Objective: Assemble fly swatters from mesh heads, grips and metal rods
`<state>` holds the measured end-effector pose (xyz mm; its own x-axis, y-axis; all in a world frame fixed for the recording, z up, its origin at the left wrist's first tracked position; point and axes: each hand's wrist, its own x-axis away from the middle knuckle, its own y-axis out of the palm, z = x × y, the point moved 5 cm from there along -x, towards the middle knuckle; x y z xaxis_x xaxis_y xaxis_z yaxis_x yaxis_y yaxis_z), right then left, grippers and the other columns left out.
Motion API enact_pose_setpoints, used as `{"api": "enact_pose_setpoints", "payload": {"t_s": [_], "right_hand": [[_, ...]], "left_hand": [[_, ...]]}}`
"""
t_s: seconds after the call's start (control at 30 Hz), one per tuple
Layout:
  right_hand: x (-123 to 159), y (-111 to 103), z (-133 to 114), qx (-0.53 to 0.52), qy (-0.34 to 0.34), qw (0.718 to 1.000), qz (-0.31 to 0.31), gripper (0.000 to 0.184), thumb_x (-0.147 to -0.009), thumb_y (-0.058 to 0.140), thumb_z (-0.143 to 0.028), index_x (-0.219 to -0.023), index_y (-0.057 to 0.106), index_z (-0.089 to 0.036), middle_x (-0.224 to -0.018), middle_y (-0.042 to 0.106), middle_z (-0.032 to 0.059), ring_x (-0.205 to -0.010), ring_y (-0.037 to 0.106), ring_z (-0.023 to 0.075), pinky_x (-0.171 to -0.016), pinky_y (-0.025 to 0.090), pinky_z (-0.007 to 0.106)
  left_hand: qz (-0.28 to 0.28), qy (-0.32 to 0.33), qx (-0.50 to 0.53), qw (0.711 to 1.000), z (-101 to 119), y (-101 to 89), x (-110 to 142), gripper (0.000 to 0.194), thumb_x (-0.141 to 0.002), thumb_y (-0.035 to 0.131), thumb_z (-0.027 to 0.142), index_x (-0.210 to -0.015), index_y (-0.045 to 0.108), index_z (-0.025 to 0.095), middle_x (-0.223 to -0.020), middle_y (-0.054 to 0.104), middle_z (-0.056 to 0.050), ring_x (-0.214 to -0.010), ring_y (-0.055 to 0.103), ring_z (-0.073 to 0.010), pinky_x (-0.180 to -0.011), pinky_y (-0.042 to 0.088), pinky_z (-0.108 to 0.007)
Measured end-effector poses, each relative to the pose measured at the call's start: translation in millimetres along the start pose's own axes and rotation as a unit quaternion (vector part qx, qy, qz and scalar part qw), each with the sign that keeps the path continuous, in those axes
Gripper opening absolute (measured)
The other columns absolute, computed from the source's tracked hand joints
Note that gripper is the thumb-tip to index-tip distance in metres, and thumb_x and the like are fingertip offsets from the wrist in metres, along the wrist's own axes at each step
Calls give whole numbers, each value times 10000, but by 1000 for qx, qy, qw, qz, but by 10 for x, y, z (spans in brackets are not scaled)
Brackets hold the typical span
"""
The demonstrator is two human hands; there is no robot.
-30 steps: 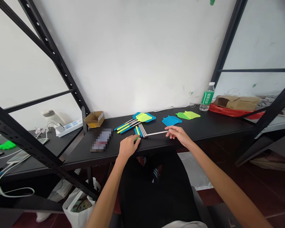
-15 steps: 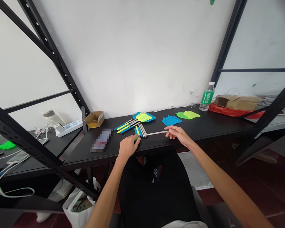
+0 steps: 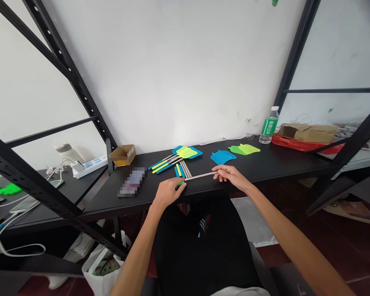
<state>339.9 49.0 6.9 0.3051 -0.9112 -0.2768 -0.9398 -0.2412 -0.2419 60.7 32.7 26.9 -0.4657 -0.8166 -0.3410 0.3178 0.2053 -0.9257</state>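
Black desk (image 3: 240,166) shoved against a scuffed white wall (image 3: 179,74), black metal shelf frame (image 3: 77,88) on either side, dark red tile floor (image 3: 345,255) underneath. There's a bottle (image 3: 269,126) at the back right and a small cardboard box (image 3: 120,158) at the back left. The thin rod (image 3: 200,177) runs between the hands over the desk's front part: right hand (image 3: 230,176) pinches one end between closed fingers, left hand (image 3: 169,190) is curled around a green handle (image 3: 180,183) at the other. Most of that handle is hidden by the fingers, so can't tell if the rod's actually inside it. The phone-like thing (image 3: 132,183) is pixelated, and both forearms get cut off at the bottom.
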Motion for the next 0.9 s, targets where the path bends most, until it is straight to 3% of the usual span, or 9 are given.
{"api": "enact_pose_setpoints", "payload": {"t_s": [0.57,0.9], "right_hand": [[11,24,1,16,2,1000,-27,388,-927,540,-500,-1130,675,-199,-970,756,100,-701,584,174,-636,413,313],[12,42,-29,43,5,998,-43,394,-939,525,-495,-1134,667,-184,-977,750,102,-720,579,178,-644,425,316]], "left_hand": [[12,8,17,1000,-7,-9,7,408,-1029,338,444,-1257,641,294,-1217,707,-19,-1079,660,-223,-817,464,-271],[34,35,25,998,-41,19,-7,401,-1024,347,461,-1172,672,279,-1167,726,-14,-1036,677,-226,-796,470,-272]]}}
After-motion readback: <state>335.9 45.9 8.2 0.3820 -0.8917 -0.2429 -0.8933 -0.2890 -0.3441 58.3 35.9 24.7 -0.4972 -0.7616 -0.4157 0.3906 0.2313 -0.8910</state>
